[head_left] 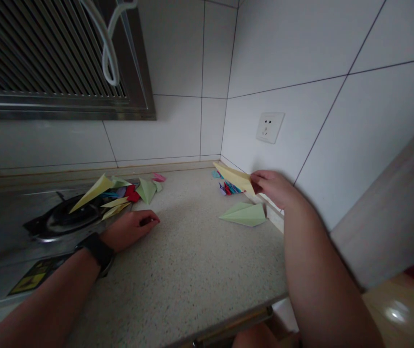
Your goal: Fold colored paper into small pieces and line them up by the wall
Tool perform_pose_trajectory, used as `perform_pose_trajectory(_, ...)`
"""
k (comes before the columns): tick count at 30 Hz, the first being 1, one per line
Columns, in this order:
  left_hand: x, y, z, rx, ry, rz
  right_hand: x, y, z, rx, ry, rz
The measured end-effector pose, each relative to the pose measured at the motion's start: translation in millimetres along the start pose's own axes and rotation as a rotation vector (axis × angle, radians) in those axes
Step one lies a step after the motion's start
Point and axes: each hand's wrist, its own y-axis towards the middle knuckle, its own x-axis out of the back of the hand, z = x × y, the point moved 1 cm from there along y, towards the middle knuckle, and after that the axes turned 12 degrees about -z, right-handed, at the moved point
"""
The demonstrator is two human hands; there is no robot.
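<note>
A yellow folded paper plane (234, 178) is pinched in my right hand (270, 186), above the counter near the back right corner. Beneath and beside it lie small folded papers (229, 188) in red, blue and purple. A pale green paper plane (245, 214) rests flat on the counter just in front of them. My left hand (134, 228) lies on the counter, its fingers curled together; whether anything is in them is hidden. Behind it, a mixed heap holds a yellow plane (92, 192), a green folded paper (147, 190) and a red piece (132, 194), partly over the stove.
The speckled counter (192, 270) meets tiled walls, with a socket (270, 127) on the right one. A gas burner (71, 217) stands at the left. Above it hangs a range hood (54, 53) with a white looped cable (109, 53). An open drawer (235, 326) is below the front edge.
</note>
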Motion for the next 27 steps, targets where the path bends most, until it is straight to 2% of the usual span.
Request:
perform_pose_trajectory(3,0.4,0,-1,-0.007,0.002,0.005,7,-1,4,0.071,-0.231,-0.085)
perform_pose_trajectory(5,0.5,0,-2,-0.012,0.005,0.007,12,-3,4,0.108,-0.355,-0.083)
perform_pose_trajectory(11,-0.2,1,-2,-0.004,0.0,0.031,17,-16,7,0.254,-0.654,0.082)
perform_pose_trajectory(13,-0.8,1,-1,-0.005,0.002,0.04,16,-21,13,0.255,-0.752,0.119)
perform_pose_trajectory(18,-2.2,1,1,-0.011,0.001,0.053,20,-29,24,0.206,-0.845,0.156)
perform_pose_trajectory(27,-3.2,2,3,0.007,0.013,0.073,22,-27,4,0.164,-0.897,0.175)
